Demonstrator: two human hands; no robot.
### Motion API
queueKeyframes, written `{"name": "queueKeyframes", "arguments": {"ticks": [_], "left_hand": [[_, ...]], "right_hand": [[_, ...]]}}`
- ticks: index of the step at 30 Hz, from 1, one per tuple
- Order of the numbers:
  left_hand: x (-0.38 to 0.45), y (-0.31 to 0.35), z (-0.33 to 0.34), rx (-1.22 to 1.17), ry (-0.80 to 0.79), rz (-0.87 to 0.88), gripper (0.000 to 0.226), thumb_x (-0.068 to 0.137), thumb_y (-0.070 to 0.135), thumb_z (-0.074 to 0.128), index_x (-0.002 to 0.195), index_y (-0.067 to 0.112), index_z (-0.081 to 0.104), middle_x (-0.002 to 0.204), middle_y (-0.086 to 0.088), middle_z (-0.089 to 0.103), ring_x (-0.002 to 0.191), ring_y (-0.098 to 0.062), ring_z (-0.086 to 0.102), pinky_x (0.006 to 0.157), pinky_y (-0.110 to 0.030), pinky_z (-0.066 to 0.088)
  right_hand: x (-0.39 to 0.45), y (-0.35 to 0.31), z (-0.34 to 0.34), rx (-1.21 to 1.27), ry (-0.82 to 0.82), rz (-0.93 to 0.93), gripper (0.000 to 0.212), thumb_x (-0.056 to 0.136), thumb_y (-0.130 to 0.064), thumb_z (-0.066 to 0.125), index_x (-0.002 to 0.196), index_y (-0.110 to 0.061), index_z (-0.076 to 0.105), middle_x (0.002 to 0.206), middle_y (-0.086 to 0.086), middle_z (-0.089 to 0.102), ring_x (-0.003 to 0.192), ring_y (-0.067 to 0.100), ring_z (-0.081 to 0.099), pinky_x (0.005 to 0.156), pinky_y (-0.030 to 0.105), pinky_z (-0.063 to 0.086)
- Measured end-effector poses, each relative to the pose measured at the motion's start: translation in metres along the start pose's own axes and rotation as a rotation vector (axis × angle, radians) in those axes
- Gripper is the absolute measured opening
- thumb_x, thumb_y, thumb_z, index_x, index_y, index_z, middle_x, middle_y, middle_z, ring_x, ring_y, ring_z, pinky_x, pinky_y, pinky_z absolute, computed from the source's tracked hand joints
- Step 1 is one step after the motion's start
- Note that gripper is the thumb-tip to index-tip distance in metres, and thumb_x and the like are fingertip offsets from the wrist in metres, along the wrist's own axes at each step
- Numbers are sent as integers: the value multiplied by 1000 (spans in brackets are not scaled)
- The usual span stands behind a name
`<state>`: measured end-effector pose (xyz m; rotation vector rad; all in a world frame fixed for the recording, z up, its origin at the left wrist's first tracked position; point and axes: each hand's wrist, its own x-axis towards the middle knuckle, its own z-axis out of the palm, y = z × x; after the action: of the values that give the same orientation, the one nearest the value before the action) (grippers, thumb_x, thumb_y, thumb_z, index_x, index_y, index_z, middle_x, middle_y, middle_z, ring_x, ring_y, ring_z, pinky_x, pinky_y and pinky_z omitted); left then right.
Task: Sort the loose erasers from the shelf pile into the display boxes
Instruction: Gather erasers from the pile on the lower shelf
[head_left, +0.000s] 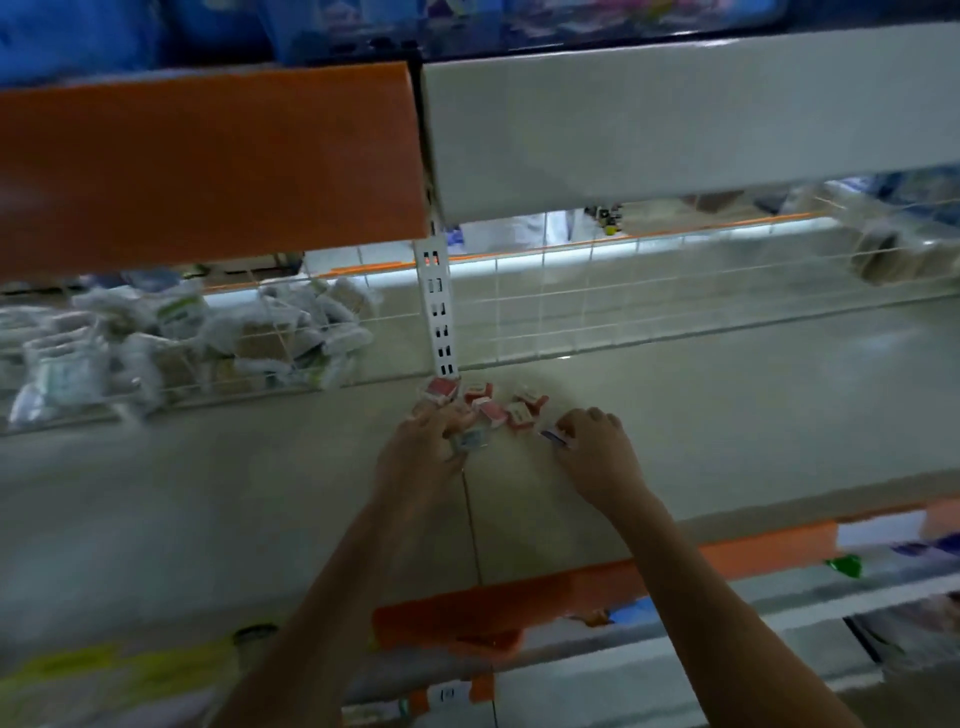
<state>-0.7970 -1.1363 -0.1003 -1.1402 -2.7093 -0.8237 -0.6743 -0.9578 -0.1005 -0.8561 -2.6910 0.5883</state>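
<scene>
Both hands deep on the shelf (675, 415) at the loose erasers (488, 402), a small red-and-white pile against the slotted upright (439, 312). Left hand (423, 449) curled over the pile's near edge, grip apparently clamped on a pale eraser (470, 441); right hand (597, 447) just right of the pile, grip pinching a small blue-edged piece (555, 437). No display boxes in view. Risks, as judged: nudging pieces beyond the grip through the wire grid (571, 306); dropping on withdrawal; mixing kinds under blur and dim light
</scene>
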Motion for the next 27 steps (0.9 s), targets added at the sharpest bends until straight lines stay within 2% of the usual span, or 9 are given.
{"name": "queueKeyframes", "arguments": {"ticks": [2, 5, 9, 11, 13, 17, 22, 25, 27], "left_hand": [[-12, 2, -8, -13, 62, -16, 31, 79, 26, 70, 110, 24, 63, 103, 2, 65, 83, -14, 58, 65, -23, 39], [-29, 1, -24, -85, 125, -63, 26, 80, 22, 70, 105, 20, 67, 98, 5, 65, 76, -8, 56, 65, -19, 37], [-48, -6, -54, -231, 107, -159, 8, 88, 26, 62, 90, 25, 69, 78, 8, 66, 65, -2, 56, 57, -11, 38], [-57, -14, -68, -306, 90, -242, 16, 91, 29, 56, 78, 29, 64, 66, 9, 63, 58, 0, 55, 52, -12, 37], [-67, -22, -82, -486, 76, -321, 20, 93, 28, 53, 77, 29, 64, 61, 9, 63, 55, 2, 55, 50, -12, 40], [-96, -48, -112, -712, 100, -431, 19, 93, 27, 53, 83, 24, 67, 66, 10, 67, 55, -1, 53, 48, -17, 42], [-149, -92, -157, -709, 171, -485, 25, 92, 34, 54, 76, 24, 70, 61, 3, 61, 51, -8, 47, 46, -19, 39], [-189, -127, -192, -698, 216, -539, 27, 94, 26, 52, 72, 20, 67, 49, 8, 56, 42, -3, 43, 42, -15, 35], [-215, -153, -218, -667, 254, -579, 27, 95, 23, 51, 71, 18, 64, 43, 10, 54, 37, 1, 40, 39, -12, 31]], "right_hand": [[-8, -7, -1, 82, 33, -85, 31, 88, -23, 56, 117, -13, 59, 113, 8, 56, 108, 24, 45, 88, 32, 39], [-19, -27, -2, 171, 17, -220, 32, 88, -25, 59, 119, -15, 58, 117, 3, 56, 110, 20, 45, 90, 31, 40], [-29, -56, -6, 252, 6, -412, 29, 86, -20, 63, 114, -17, 61, 122, 2, 56, 115, 19, 46, 94, 27, 37], [-33, -71, -6, 272, -16, -476, 25, 85, -16, 65, 110, -14, 64, 125, 4, 56, 119, 21, 46, 98, 28, 37], [-38, -87, -3, 283, -45, -507, 26, 86, -16, 64, 112, -14, 64, 127, 3, 55, 123, 19, 44, 100, 30, 38], [-52, -124, 4, 335, -82, -579, 25, 85, -14, 65, 110, -14, 65, 109, 0, 59, 102, 11, 49, 85, 21, 40], [-82, -190, 28, 367, -110, -661, 26, 82, -12, 67, 108, -17, 67, 96, -9, 55, 92, 6, 45, 79, 17, 34], [-109, -244, 51, 390, -154, -721, 25, 81, -11, 68, 106, -16, 68, 96, -3, 59, 88, 6, 45, 74, 13, 31], [-129, -287, 69, 427, -187, -753, 25, 80, -7, 70, 104, -12, 69, 94, 2, 61, 87, 14, 51, 72, 12, 30]]}}
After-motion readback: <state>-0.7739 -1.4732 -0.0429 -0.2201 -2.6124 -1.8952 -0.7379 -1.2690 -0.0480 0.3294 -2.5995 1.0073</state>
